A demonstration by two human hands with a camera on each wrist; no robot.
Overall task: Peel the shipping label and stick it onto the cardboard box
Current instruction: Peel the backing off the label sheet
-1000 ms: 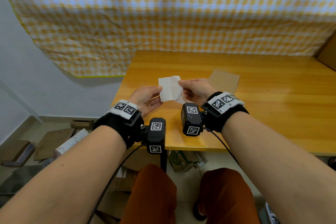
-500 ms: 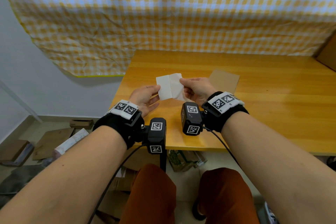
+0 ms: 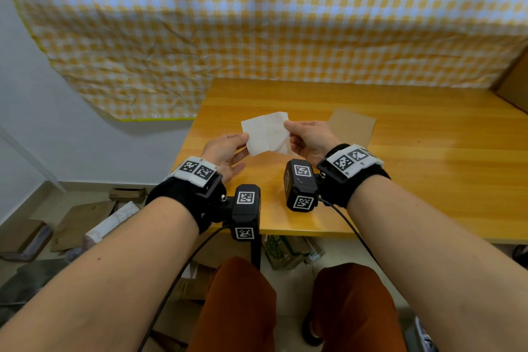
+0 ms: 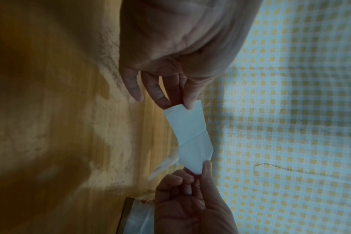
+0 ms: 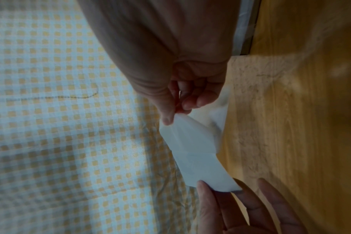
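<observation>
Both grips pinch our label [image 3: 265,133]: left hand [image 3: 225,151], right hand [image 3: 310,138]. Peeling begun, backing partly loose; cardboard [image 3: 353,126] on tabletop [image 3: 428,157] awaits sticking.

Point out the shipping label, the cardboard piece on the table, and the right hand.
shipping label [image 3: 265,133], head view, middle of the white sheet.
cardboard piece [image 3: 354,126], head view, its bare flat face.
right hand [image 3: 310,137], head view, back of the hand.

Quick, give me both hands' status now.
Left hand: pinching the shipping label's left edge.
Right hand: pinching its right edge, peeling.
</observation>
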